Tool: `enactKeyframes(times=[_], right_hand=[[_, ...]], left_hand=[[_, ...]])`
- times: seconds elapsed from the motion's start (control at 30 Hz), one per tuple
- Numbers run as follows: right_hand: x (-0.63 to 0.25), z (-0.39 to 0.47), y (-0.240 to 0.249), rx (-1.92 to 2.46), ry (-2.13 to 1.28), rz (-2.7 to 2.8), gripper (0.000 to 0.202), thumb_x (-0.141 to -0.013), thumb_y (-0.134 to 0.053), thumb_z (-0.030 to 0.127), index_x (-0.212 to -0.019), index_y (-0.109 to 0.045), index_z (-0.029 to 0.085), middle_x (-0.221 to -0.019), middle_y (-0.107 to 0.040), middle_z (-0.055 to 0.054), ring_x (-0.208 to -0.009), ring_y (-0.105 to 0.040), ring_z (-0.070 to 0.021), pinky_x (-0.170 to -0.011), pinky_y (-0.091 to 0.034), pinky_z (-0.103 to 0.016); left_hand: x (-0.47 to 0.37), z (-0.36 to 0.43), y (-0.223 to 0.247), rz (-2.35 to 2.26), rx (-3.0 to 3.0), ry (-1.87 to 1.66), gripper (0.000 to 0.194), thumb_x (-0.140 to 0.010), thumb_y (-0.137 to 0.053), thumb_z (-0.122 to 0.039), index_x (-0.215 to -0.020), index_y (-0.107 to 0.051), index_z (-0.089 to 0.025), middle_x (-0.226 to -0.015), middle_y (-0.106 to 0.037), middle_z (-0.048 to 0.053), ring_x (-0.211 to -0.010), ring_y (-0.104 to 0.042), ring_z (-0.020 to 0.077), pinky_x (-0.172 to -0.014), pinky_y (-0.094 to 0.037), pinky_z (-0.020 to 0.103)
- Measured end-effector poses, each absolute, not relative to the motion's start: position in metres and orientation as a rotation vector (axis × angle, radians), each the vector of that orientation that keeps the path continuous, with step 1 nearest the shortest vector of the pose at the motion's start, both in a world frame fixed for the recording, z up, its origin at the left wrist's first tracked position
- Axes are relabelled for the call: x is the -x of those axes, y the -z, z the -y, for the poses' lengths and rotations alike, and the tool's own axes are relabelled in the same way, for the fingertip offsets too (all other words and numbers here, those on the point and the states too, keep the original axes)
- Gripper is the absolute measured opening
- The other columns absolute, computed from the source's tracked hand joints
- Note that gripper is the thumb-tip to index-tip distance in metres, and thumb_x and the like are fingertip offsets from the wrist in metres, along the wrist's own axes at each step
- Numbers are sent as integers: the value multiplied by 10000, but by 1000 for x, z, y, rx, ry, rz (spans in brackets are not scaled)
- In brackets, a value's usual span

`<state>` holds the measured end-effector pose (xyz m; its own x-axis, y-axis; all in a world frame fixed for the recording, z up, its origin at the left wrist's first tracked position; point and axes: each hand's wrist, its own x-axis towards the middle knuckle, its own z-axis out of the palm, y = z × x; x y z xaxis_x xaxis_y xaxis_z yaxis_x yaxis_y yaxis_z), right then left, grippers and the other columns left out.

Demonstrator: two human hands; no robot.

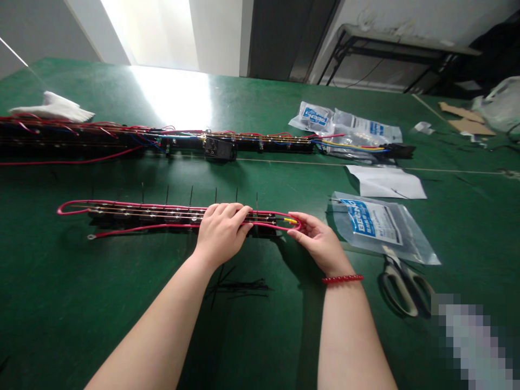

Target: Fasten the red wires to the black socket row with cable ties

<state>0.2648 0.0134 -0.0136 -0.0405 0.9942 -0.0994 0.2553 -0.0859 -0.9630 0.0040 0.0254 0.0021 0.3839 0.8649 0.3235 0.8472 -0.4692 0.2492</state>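
Observation:
A black strip assembly (170, 214) with brass-coloured rods and several upright black cable ties lies in front of me. Along it runs a thick red cable (142, 228), looped at both ends, with a ring terminal (91, 236) at its free left end. My left hand (223, 230) is laid over the strip and cable, its fingers curled across them. At the right end, my right hand (317, 238) pinches the bend of the red cable between thumb and fingers. Yellow wire ends (290, 220) show inside that bend. Loose black cable ties (239, 287) lie nearer me.
Behind lies a longer wired assembly (260, 142) with a black box (219, 149) on it. To the right are a labelled plastic bag (382, 225), scissors (402, 287), white paper (388, 181) and more bags (365, 127). A white cloth (57, 107) rests at far left.

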Motion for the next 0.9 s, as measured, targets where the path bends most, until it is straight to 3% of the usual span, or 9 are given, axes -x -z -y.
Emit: enactKeyframes(times=[0.6,0.9], right_hand=[[-261,-14,11,1443,-957,1541,257,-815,-748,398,-1023,-747,247,-1005,-695,-48,-915,-674,-217,-851,-566,-375],[-256,-14,6,1396,-1117,1526,485,-766,-817,418,-1208,-692,263,-1202,-700,-67,-1052,-682,-230,-954,-572,-410]], left_hand=[[-2,-26,-4,-1545,-2552,-657,314,-988,-518,-385,-1237,-654,-250,-1237,-706,54,-1095,-629,269,-959,-445,455],[-2,-27,-3,-1543,-2552,-659,309,-991,-510,-388,-1237,-649,-262,-1233,-708,54,-1085,-632,270,-956,-439,452]])
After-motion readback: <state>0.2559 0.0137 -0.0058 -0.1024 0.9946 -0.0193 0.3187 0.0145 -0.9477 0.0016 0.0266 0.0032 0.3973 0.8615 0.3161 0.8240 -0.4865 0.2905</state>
